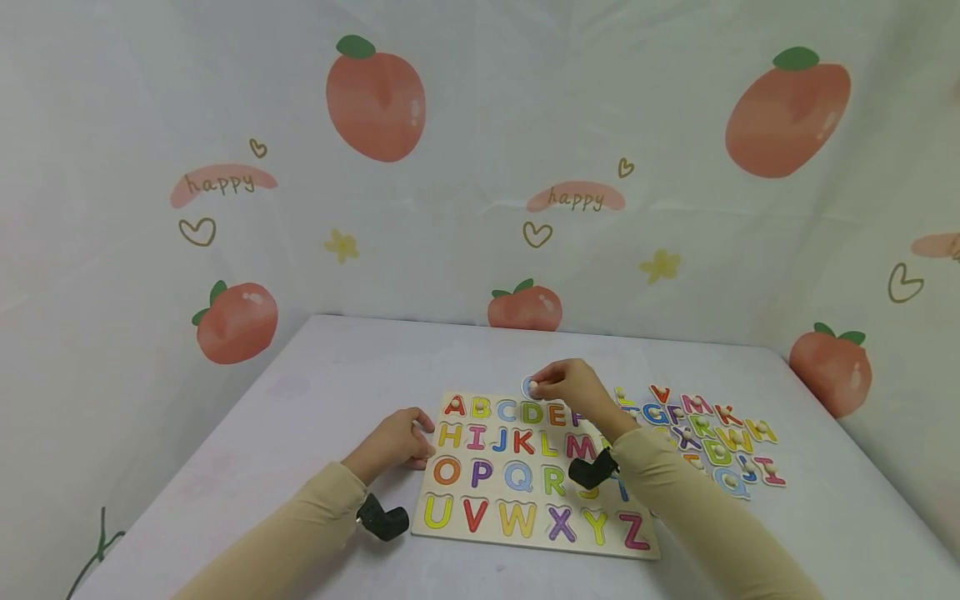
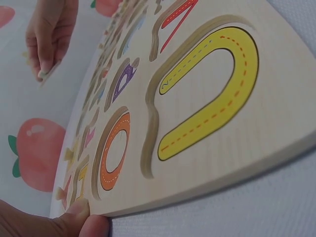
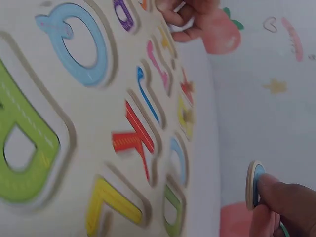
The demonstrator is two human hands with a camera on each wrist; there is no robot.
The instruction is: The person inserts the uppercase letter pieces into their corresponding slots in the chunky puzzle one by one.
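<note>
A wooden alphabet puzzle board (image 1: 491, 533) lies on the table, its recesses printed with coloured letters. My left hand (image 1: 395, 442) rests at the board's left edge, its fingertips (image 2: 81, 215) pressing the rim beside the orange O (image 2: 114, 150) and yellow U (image 2: 212, 94). Above the board's top edge my right hand (image 1: 570, 387) pinches a round light-blue letter piece (image 1: 529, 387), seen edge-on in the right wrist view as a wooden disc (image 3: 255, 183). The right arm hides part of the board's right side.
Several loose coloured letter pieces (image 1: 708, 437) lie in a pile on the table right of the board. The white table (image 1: 315, 392) meets a curtain printed with peaches at the back. A black wrist mount (image 1: 382, 518) sits on each sleeve.
</note>
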